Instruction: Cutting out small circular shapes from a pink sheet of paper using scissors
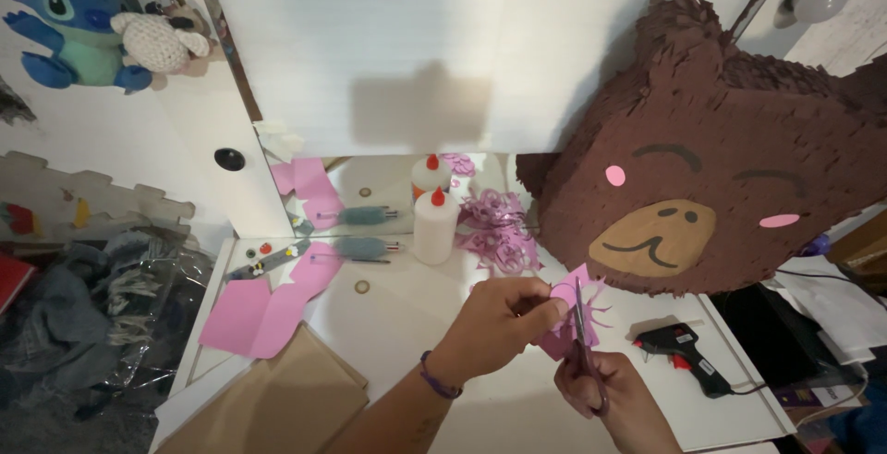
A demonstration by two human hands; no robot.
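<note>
Pink paper is pinched in the fingers of the left hand, just above the white worktop. The right hand has its fingers closed around scissors that bite into the paper. A big brown bear head sits close by, with a glue bottle and a black glue gun.

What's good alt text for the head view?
Left hand holds pink paper while the right hand cuts it with scissors over a white table. A brown bear piñata leans at right; glue bottle, glue gun and pink sheets lie around.
</note>
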